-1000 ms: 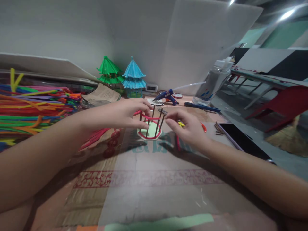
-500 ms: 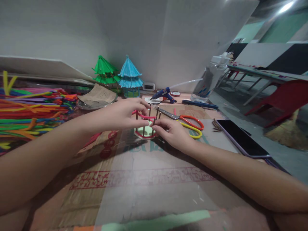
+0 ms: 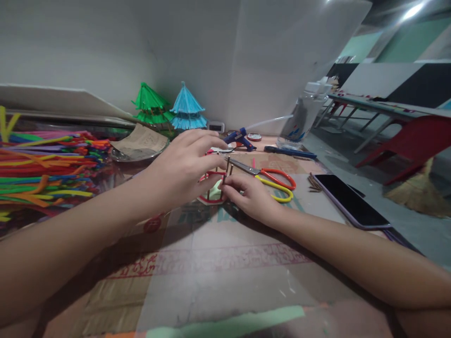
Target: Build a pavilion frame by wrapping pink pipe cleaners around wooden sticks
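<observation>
A small craft frame point(image 3: 210, 202) stands on the table, with a pale base, a red fuzzy rim and thin brown upright sticks. My right hand point(image 3: 252, 195) rests at its right side, thumb and fingertips pinched on one brown stick point(image 3: 228, 164). My left hand point(image 3: 188, 164) arches over the frame's left and top, its fingers stretched and its thumb apart from the index finger. A red pipe cleaner point(image 3: 210, 151) shows by the left fingers; whether they touch it is unclear. Much of the frame is hidden behind my left hand.
Orange-and-yellow scissors point(image 3: 278, 180) lie right of the frame, with a blue glue gun point(image 3: 239, 137) behind. Green point(image 3: 150, 101) and blue point(image 3: 188, 108) pagoda models stand at the back. Pipe cleaners point(image 3: 42, 164) are heaped left; a phone point(image 3: 352, 199) lies right.
My left hand has moved nearer and turned, its fingers now spread over the frame and hiding more of it. My right hand keeps its pinch. The view has shifted slightly.
</observation>
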A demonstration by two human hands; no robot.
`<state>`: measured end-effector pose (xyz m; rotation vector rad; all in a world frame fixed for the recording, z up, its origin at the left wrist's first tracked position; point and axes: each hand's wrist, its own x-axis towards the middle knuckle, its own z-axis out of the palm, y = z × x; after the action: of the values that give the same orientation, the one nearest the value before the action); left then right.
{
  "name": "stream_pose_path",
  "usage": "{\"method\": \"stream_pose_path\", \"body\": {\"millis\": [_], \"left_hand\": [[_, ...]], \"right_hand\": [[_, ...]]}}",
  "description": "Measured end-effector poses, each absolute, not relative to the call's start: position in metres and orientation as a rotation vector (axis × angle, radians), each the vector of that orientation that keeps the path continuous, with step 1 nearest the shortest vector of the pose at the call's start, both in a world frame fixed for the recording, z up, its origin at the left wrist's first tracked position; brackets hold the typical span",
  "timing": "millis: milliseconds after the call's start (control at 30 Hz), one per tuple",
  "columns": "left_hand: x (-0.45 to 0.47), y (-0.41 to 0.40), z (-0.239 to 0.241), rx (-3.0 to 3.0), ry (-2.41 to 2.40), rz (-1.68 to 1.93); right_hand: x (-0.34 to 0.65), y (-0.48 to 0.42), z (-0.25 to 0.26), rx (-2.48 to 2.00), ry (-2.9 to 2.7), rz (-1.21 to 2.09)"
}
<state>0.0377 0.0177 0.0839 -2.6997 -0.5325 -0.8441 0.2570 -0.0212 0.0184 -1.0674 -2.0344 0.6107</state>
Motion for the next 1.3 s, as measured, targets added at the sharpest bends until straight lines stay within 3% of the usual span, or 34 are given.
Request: {"method": "stream_pose_path", "body": {"millis": [1300], "left_hand": [[0.0385,0.0225,0.0777,-2.666,-0.488,-0.816]], "right_hand": [[0.2585,-0.0195,0.0165,-1.051,-2.055,0.577]]}}
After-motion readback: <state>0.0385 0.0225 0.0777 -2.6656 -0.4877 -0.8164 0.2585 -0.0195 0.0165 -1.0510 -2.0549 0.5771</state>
